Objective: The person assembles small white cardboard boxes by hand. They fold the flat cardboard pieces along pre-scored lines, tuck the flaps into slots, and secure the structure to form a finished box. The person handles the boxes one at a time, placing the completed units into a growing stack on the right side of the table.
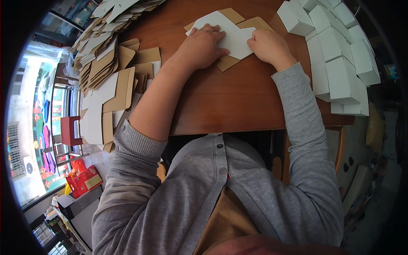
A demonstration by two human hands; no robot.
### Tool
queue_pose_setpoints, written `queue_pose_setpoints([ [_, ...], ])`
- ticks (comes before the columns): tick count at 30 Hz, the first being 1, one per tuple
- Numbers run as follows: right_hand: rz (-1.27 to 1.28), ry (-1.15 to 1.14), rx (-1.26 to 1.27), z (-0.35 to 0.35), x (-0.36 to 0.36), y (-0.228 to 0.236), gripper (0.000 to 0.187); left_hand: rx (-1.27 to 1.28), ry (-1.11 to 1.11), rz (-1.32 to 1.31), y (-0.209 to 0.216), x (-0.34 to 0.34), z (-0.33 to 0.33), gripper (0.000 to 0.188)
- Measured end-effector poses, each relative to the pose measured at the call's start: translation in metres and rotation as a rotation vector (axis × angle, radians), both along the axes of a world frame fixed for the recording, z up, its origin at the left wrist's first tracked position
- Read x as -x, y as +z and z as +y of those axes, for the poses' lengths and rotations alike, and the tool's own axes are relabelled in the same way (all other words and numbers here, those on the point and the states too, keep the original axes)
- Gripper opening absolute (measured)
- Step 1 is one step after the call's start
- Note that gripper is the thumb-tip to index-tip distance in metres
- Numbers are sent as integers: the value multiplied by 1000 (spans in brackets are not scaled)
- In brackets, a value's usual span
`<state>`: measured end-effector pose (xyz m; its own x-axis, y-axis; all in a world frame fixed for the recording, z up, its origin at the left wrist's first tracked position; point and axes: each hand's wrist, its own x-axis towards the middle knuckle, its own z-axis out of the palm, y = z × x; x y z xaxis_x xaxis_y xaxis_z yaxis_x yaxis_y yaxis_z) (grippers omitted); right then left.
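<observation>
A flat die-cut cardboard blank point(233, 39), white on one face and brown on the other, lies on the brown wooden table point(238, 102) at the far middle. My left hand point(203, 46) presses flat on its left part, fingers spread over the white face. My right hand point(267, 44) is curled at its right edge, pinching a white flap down. Both forearms reach forward from grey knit sleeves.
Folded white boxes point(340, 59) are stacked in rows along the table's right side. Loose piles of flat brown-and-white blanks point(111, 68) cover the left side and far left corner. A red box point(85, 180) sits on the floor at the lower left.
</observation>
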<state>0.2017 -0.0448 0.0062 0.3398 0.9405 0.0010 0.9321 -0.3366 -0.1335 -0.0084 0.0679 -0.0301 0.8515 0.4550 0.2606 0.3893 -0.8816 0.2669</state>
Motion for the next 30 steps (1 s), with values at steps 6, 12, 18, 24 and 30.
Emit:
queue_pose_setpoints([
  [6,55,69,-219,2,-3,-10,28,-40,-93,5,4,1,-14,54],
  [12,-5,147,-357,6,-5,-15,20,-47,-166,-9,8,2,-28,53],
  [18,27,253,-345,3,-5,-12,29,61,-148,3,23,0,-28,52],
  [24,127,222,-312,-7,-9,-4,27,-170,-4,-103,9,0,-23,51],
  [30,125,259,-342,-12,0,8,30,-93,-21,-45,18,0,-36,49],
])
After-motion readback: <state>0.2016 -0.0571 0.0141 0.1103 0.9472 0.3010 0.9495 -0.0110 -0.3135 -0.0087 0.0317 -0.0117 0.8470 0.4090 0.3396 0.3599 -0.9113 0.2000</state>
